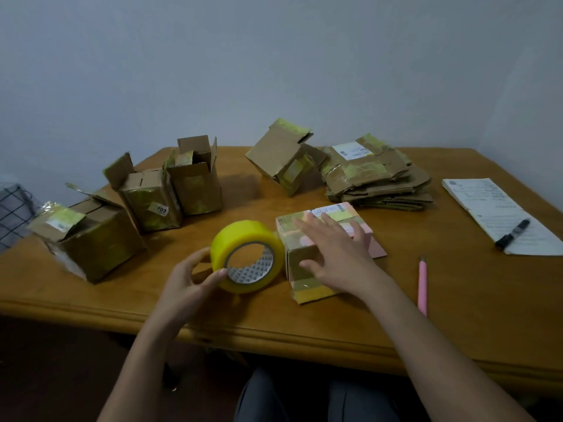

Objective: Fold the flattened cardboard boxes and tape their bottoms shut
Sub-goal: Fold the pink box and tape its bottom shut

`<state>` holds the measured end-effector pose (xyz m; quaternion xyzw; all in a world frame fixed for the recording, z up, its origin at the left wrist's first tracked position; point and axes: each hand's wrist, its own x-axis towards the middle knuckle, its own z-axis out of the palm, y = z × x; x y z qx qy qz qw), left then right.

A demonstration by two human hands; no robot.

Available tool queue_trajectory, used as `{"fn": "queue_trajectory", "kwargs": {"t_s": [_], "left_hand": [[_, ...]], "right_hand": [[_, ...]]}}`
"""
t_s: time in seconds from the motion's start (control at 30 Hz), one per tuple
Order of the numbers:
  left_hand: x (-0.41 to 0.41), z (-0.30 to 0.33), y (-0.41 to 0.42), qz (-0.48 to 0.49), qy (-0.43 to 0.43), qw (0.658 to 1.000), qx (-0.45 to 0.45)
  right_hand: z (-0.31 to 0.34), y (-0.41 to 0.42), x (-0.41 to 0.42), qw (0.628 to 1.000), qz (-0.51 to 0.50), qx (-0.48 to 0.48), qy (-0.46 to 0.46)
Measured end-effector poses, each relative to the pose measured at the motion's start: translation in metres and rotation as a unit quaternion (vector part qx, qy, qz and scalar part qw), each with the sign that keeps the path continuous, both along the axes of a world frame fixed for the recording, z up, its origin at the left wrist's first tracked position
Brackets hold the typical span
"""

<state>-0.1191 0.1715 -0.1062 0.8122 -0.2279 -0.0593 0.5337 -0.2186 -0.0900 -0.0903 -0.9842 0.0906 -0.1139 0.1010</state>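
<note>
Fingers [316, 229] of right hand [338, 254] straight and spread, pressing flat on top of pink-sided box [323, 239]; thumb down against box's brown front face. Left hand [189, 281] curled round yellow tape roll [246, 260], thumb tip on roll's front rim, fingers behind; roll standing on edge, tilted, touching box's left side. Box resting near front edge of table [91, 296], about mid-width, strip of yellowish tape across lower front face. Stack of flattened cardboard boxes [377, 178] toward rear edge, right of centre, white label on topmost. Tipped folded box [283, 156] leaning just beside stack's left side, resting on one corner. Three assembled boxes along left half: upright open box [198, 181] nearest rear edge, flaps up; box marked 203 [152, 202] touching it; larger box [97, 239] toward left edge, flaps open. Pink craft knife [422, 284] lying right of right forearm, near front edge. Paper sheets [487, 208] at right edge, black marker [513, 233] lying on them. Checked fabric [12, 208] just off left edge.
</note>
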Motion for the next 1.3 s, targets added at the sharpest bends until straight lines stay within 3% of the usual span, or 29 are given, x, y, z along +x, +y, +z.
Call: {"fn": "queue_trajectory", "kwargs": {"t_s": [0.2, 0.27, 0.37, 0.5, 0.8, 1.13, 1.3], "left_hand": [[0.004, 0.014, -0.008, -0.015, 0.054, 0.998, -0.017], [0.003, 0.025, -0.017, -0.007, 0.012, 1.0, -0.027], [0.002, 0.04, -0.041, -0.028, -0.073, 0.997, 0.03], [0.003, 0.046, -0.058, -0.035, -0.088, 0.993, 0.069], [0.009, 0.047, -0.056, -0.027, -0.038, 0.997, 0.064], [0.012, 0.056, -0.077, -0.017, -0.019, 0.99, 0.138], [0.009, 0.061, -0.082, -0.018, -0.005, 0.987, 0.158]], "right_hand": [[-0.006, 0.004, 0.009, 0.997, 0.007, 0.067, -0.033], [-0.005, 0.002, 0.011, 0.996, 0.015, 0.075, -0.037], [-0.005, 0.006, 0.011, 0.996, 0.003, 0.067, -0.054], [-0.01, 0.009, 0.01, 0.995, -0.024, 0.049, -0.081], [-0.01, -0.004, 0.011, 0.991, -0.029, 0.089, -0.096], [-0.014, -0.019, 0.008, 0.991, -0.051, 0.051, -0.115], [-0.014, -0.026, 0.007, 0.989, -0.05, 0.078, -0.119]]}}
